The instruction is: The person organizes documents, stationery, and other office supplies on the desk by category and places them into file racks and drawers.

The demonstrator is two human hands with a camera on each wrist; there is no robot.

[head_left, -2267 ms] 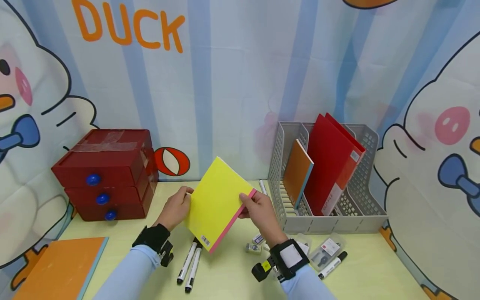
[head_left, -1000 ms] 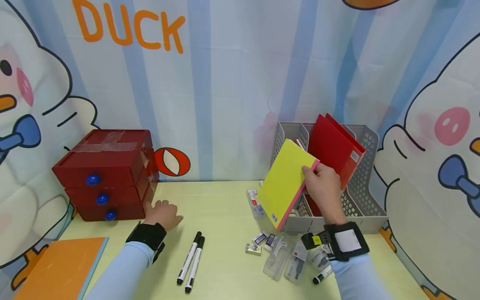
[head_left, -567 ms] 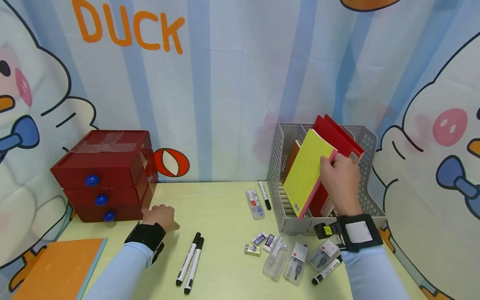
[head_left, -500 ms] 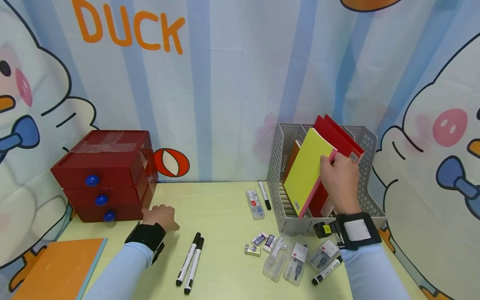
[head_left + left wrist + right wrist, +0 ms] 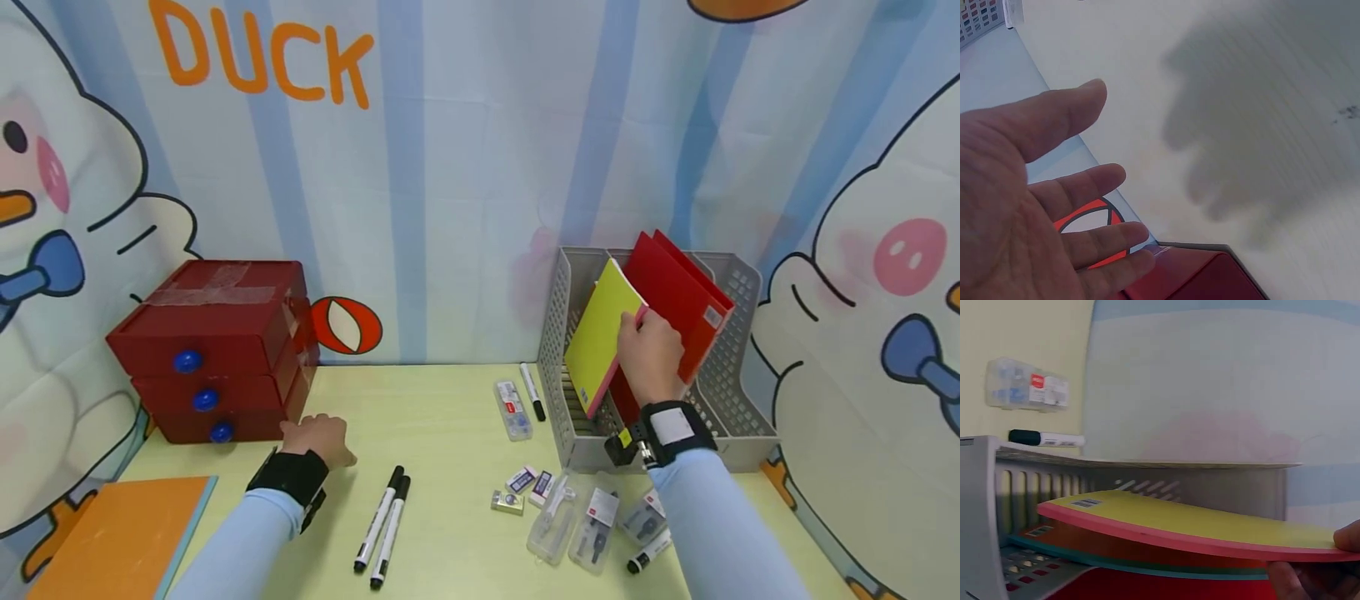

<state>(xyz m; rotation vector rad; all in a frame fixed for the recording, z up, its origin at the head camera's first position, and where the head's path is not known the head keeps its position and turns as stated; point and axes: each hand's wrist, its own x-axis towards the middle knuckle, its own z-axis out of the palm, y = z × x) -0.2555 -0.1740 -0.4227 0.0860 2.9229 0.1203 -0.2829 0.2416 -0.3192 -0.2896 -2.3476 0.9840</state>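
Note:
My right hand (image 5: 651, 357) pinches the pink spine of a yellow notebook (image 5: 602, 337), which stands tilted in the left part of the grey file organizer (image 5: 742, 452). In the right wrist view, an orange notebook (image 5: 1147, 545) with a teal spine lies between the yellow notebook and a red folder. The head view hides that orange notebook. Red folders (image 5: 675, 292) lean in the organizer just right of my hand. My left hand (image 5: 318, 440) is beside the red drawer box (image 5: 217, 350); its fingers are spread and hold nothing in the left wrist view.
Two markers (image 5: 385, 527) lie mid-table. Small erasers (image 5: 522, 479), clear plastic cases (image 5: 596, 529) and another marker (image 5: 649, 551) lie before the organizer. A clear case (image 5: 513, 411) and a marker (image 5: 532, 392) lie to its left. An orange notebook (image 5: 123, 537) rests front left.
From both hands mid-table, the yellow notebook went right into the organizer in my right hand, lately shifting slightly left and covering the orange notebook. My left hand let go and moved left.

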